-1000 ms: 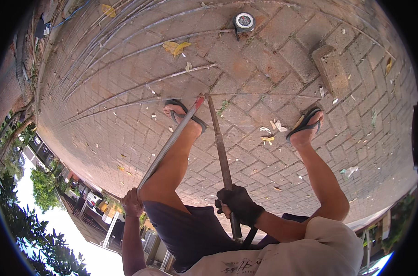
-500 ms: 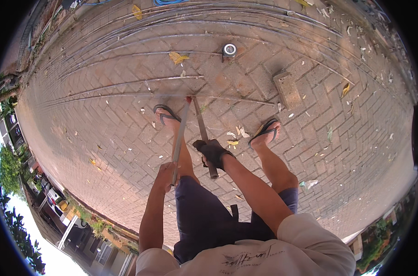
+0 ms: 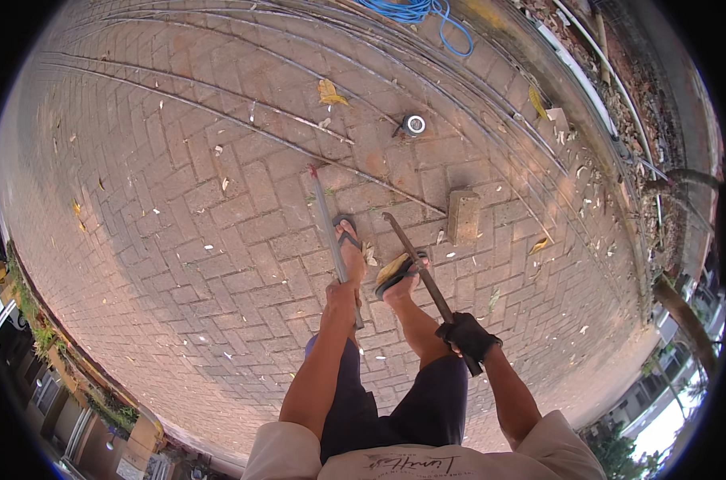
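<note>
My left hand [image 3: 341, 298] is bare and grips a grey metal rod with a red tip [image 3: 325, 218], which points forward over the brick paving. My right hand [image 3: 467, 336] wears a black glove and is closed around a rusty brown bar [image 3: 415, 260] that slants up to the left. Both feet in sandals [image 3: 349, 240] stand between the two rods, the right one [image 3: 399, 274] lifted on its heel.
A loose brick [image 3: 463, 214] lies just ahead on the right. A small round tape roll [image 3: 414, 124] sits farther out. Long thin steel rods [image 3: 243, 124] curve across the paving, with a blue coiled hose [image 3: 415, 12] at the far edge and a kerb [image 3: 587, 88] at right.
The view has swung and both hands have spread apart. The two rods, which met at their tips near the left foot, now point separately forward. My feet have stepped closer together.
</note>
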A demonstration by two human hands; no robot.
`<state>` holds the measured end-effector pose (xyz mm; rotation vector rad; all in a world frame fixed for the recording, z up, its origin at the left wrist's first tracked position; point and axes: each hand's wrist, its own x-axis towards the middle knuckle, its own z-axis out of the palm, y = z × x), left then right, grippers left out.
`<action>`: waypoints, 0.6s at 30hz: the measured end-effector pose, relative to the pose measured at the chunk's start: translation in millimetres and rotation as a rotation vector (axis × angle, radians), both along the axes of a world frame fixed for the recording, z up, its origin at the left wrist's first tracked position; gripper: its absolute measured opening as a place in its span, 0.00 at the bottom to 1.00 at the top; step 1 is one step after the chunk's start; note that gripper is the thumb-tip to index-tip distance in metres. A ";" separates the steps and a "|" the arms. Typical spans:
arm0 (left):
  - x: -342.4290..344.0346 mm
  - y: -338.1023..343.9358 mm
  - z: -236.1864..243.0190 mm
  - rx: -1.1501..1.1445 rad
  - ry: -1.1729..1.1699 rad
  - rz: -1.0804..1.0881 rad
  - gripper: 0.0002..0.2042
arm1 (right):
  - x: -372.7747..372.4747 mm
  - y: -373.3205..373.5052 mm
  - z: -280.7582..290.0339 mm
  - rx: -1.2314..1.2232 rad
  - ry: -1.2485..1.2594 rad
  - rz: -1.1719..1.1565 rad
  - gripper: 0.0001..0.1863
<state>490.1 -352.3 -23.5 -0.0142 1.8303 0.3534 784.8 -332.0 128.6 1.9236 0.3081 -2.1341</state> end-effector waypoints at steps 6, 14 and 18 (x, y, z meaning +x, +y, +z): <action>-23.1 -34.9 38.2 -0.040 0.030 0.167 0.06 | 38.4 17.0 25.9 0.437 -0.249 0.436 0.25; -0.4 -49.2 -49.7 -0.032 0.680 0.001 0.07 | 170.1 83.0 -49.9 0.893 -0.259 0.805 0.29; 40.8 -45.3 -107.7 -0.244 0.838 0.073 0.11 | 247.6 121.4 -150.2 1.004 -0.330 0.889 0.31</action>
